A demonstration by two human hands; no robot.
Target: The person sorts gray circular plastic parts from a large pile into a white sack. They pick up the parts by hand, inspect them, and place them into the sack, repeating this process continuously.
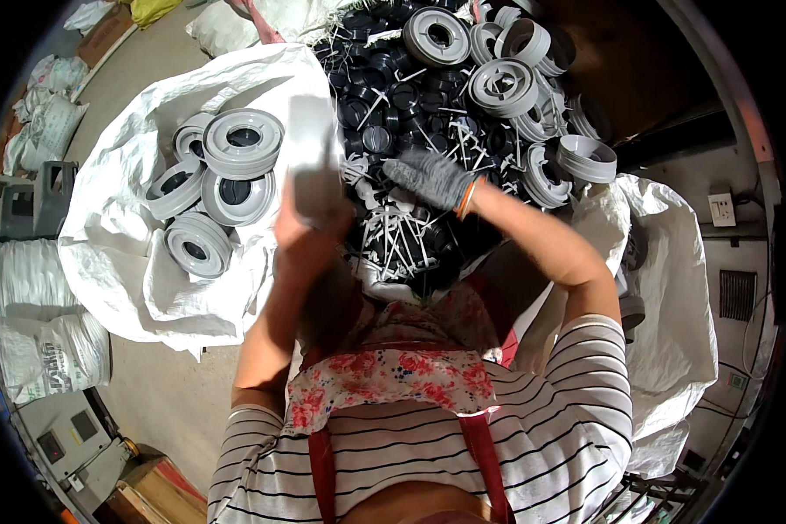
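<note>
My left hand (310,223) is smeared by motion at the right edge of a white woven sack (131,148). It grips a pale grey plastic part (314,131), whose outline is too blurred to make out fully. My right hand (428,179), in a grey knitted glove with an orange cuff, reaches leftward over a heap of black plastic caps (375,138). Its fingers are stretched out, close to thin white plastic sprues (397,240); nothing shows held in them. Several grey plastic rings (243,144) with black centres lie inside the sack.
More grey rings (503,87) are stacked at the far right of the heap. Another white sack (672,288) stands by my right elbow, near a wall socket (721,210). Filled bags (48,349) and a grey machine housing (70,437) are on the left.
</note>
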